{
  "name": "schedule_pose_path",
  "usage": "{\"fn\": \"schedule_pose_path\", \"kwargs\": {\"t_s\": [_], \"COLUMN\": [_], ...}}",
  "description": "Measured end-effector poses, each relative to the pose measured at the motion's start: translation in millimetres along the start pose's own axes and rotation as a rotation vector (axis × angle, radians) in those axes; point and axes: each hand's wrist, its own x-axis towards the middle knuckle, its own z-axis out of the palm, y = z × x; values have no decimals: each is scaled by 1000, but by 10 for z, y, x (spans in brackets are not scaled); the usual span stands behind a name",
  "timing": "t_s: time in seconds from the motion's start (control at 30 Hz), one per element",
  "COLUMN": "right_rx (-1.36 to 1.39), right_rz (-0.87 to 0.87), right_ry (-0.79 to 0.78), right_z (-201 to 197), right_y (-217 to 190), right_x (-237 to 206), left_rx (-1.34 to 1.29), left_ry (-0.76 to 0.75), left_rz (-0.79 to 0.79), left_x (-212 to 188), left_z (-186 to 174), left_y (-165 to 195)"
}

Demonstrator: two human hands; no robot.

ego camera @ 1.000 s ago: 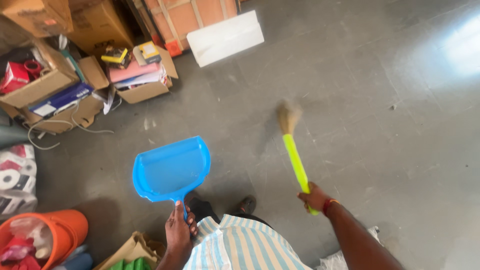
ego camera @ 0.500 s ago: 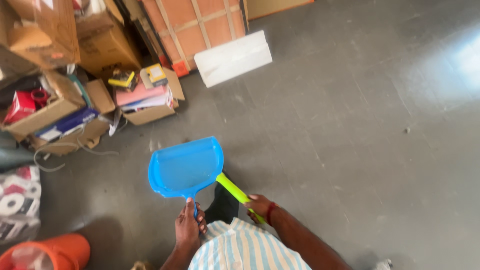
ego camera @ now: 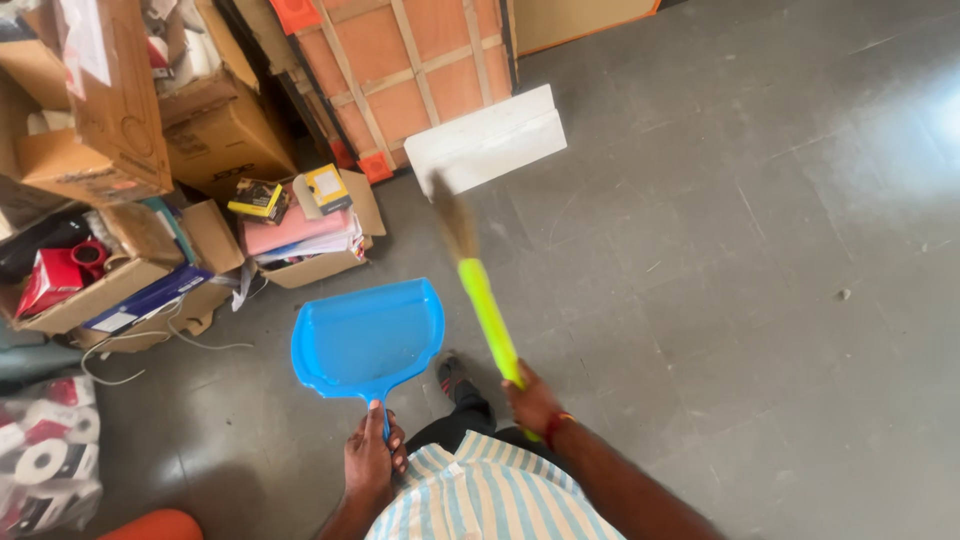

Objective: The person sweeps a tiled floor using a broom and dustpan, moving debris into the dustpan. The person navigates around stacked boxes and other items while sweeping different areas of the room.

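At the far left edge of the frame, low down, a clear bag of white paper rolls (ego camera: 40,465) with red and black markings lay on the grey floor (ego camera: 760,260), and an orange rounded object (ego camera: 150,525) showed at the bottom edge. Above these, in the upper left, brown cardboard boxes (ego camera: 110,110) stood stacked, one bearing a pale rectangular label on its face. Below them an open carton (ego camera: 90,295) held a red package (ego camera: 50,280), with a flat dark-blue box (ego camera: 150,298) leaning at its front. Just right of that, another open carton (ego camera: 320,262) held pink and white flat stacks, and two small yellow-and-black packets (ego camera: 290,195) sat on top of them.

In the lower middle, the left hand (ego camera: 372,460) was clenched round the handle of a blue dustpan (ego camera: 368,338), which was held above the floor with its wide mouth toward the top of the frame. A dark shoe (ego camera: 452,375) showed just right of the pan. At the top centre an orange panelled wooden board (ego camera: 400,70) leaned upright, and a white rectangular slab (ego camera: 487,140) lay tilted against its foot.

Right of the dustpan, the right hand (ego camera: 532,400), with a red band at the wrist, gripped the lower end of a bright green-handled broom (ego camera: 480,290); its tan bristles, blurred, pointed toward the white slab. A striped shirt (ego camera: 490,500) filled the bottom centre.
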Motion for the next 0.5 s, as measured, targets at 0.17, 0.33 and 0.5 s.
{"fn": "schedule_pose_path", "kwargs": {"t_s": [0.17,0.33,0.5], "right_rx": [248,515,412], "right_rz": [162,178,186], "right_ry": [-79,-5,160], "right_z": [144,-97,-443], "right_y": [-553,-763,-829], "right_x": [488,857,854], "left_rx": [-19,34,39], "left_ry": [8,-8,14], "left_rz": [9,-10,-31], "left_x": [184,335,510], "left_z": [119,248,512], "left_y": [275,515,766]}}
